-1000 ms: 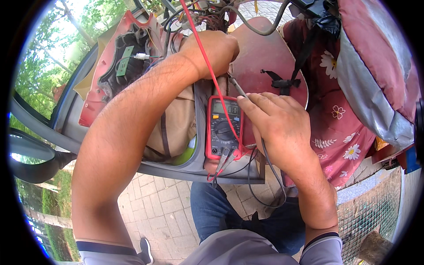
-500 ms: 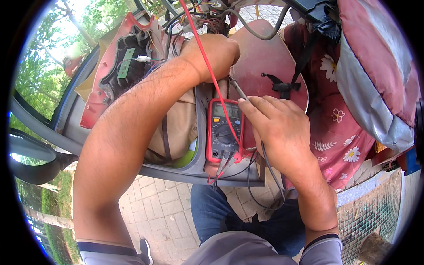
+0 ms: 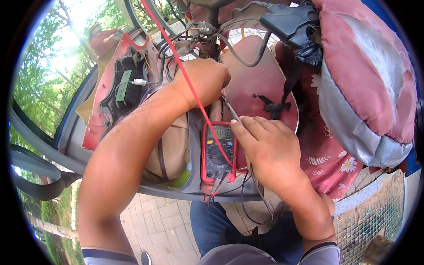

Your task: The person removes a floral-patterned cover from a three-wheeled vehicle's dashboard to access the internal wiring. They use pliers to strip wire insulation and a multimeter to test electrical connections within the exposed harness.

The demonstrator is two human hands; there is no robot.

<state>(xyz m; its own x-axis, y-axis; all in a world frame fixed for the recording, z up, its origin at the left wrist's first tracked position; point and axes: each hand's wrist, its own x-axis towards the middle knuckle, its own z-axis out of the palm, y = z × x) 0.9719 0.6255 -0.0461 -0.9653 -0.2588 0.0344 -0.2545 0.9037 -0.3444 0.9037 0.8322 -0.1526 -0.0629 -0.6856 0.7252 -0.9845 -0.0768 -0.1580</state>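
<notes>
My left hand [image 3: 201, 84] is curled into a fist beside the bundle of wires [image 3: 205, 51]. Its fingertips are turned away, so whatever they grip is hidden. In my right hand [image 3: 271, 143] is a black test probe [image 3: 229, 108], pinched between thumb and fingers, its tip pointing up under the left fist. Between the hands lies a red-edged multimeter [image 3: 213, 161] with its display lit. A red test lead [image 3: 155, 20] runs from the top across my left forearm to the meter. The black lead [image 3: 244, 207] loops below my right hand.
At left sits a red panel [image 3: 93, 126] with a green circuit board [image 3: 124, 86]. A tan bag [image 3: 176, 150] rests in the grey tray. Floral fabric [image 3: 322, 163] and a pink-silver padded cover [image 3: 344, 88] hang at right. A rear-view mirror [image 3: 33, 194] juts out left.
The view has tilted, so the meter, wires and both hands appear lower and slightly left. Both hands keep about the same pose, the right still holding the probe.
</notes>
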